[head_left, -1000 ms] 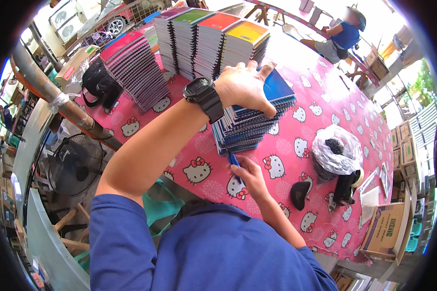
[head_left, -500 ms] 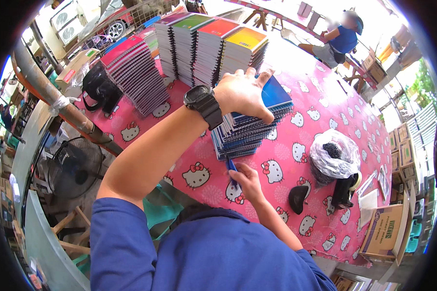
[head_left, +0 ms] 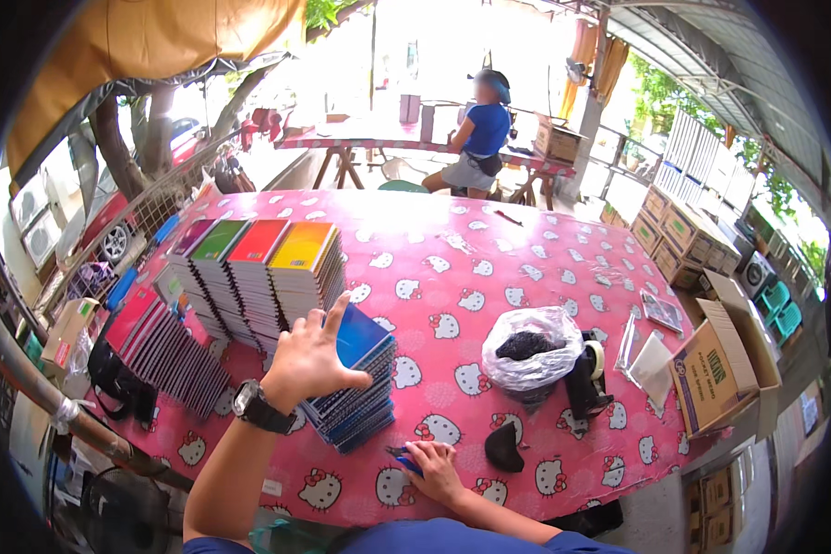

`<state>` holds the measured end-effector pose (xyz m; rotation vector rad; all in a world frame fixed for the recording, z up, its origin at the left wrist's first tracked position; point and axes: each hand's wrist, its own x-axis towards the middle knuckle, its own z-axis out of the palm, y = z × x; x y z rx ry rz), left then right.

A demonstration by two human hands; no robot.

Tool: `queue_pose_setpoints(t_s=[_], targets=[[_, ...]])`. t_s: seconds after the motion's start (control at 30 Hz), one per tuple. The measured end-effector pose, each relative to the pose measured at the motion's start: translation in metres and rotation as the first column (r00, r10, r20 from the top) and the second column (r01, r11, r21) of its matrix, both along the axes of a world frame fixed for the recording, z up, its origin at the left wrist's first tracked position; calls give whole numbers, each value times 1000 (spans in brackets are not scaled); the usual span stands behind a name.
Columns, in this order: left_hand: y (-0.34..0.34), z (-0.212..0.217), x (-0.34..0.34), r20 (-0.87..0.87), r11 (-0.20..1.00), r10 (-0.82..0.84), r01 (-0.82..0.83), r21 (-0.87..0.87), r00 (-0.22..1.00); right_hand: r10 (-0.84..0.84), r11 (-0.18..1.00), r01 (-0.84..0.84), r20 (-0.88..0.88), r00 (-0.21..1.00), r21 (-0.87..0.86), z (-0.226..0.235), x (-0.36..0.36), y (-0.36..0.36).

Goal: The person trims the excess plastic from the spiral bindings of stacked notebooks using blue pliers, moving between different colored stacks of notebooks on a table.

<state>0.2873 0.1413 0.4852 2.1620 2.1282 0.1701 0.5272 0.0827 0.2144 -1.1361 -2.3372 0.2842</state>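
Note:
A stack of spiral-bound notebooks with blue covers [head_left: 365, 338] stands in front of me, its layers slightly uneven. My left hand [head_left: 309, 363], with a black watch on its wrist, lies over the stack's left side, fingers and thumb spread across the top. To the right of the stack's near corner, my right hand [head_left: 437, 469] is low over the table, closed around small blue-handled pliers [head_left: 408, 461]. Their dark tip points left, apart from the notebooks; the jaws are too small to make out.
Taller notebook stacks with purple, green, red and yellow covers [head_left: 303, 247] stand behind on the left, beside a leaning pink-covered stack [head_left: 171, 355]. On the right are a plastic bag [head_left: 532, 355], a black tape dispenser [head_left: 589, 383], a black curved object [head_left: 504, 449] and a carton [head_left: 711, 369].
My view has tilted up toward the far table and the seated person. The pliers in my right hand have drawn away from the stack's spiral edge. My left hand stays on the stack.

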Motion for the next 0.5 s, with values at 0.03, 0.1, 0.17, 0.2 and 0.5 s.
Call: queue_pose_setpoints(t_s=[0.03, 0.1, 0.17, 0.2, 0.5], targets=[[1, 0, 1, 0, 1000, -7, 7, -2, 1000, -1, 1000, 0, -5, 1000, -9, -1, -1, 1], [4, 0, 2, -2, 1000, -12, 12, 0, 1000, -21, 1000, 21, 11, 1000, -18, -1, 1, 3], [6, -3, 2, -15, 999, -36, 36, 8, 999, -35, 999, 37, 30, 999, -39, -2, 1, 1], [4, -2, 1, -16, 999, -32, 33, 10, 999, -27, 999, 28, 50, 998, -32, -3, 0, 2], [2, 0, -2, -42, 999, -42, 43, 22, 998, -91, 960, 150, 240, 966, -238, 32, 2, 2]])
